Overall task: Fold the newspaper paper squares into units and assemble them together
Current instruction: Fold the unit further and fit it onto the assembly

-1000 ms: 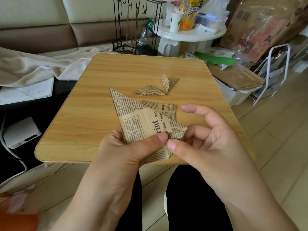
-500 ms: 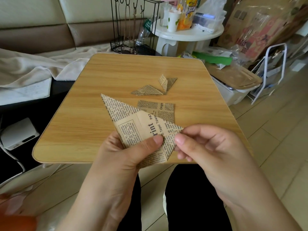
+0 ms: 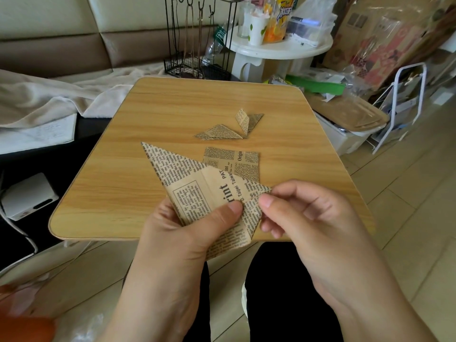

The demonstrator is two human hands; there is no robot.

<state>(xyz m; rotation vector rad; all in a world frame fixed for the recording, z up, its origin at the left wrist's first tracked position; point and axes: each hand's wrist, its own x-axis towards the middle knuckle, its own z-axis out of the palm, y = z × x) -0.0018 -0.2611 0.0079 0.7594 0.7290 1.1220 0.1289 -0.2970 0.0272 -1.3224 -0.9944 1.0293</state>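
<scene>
Your fingers: left hand (image 3: 187, 233) thumb clamps the folded newspaper triangle (image 3: 197, 188) mid-sheet, right hand (image 3: 306, 218) pinches its right tip, held above the near edge of the wooden table (image 3: 123, 169). Behind it lie a flat newspaper square (image 3: 237, 161) & two folded units (image 3: 229, 127), touching at the tips.

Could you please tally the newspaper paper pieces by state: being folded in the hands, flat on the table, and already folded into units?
Being folded, held by left hand and right hand: 1, the held piece
Flat square on the table: 1
Folded units: 2
Total: 4
</scene>
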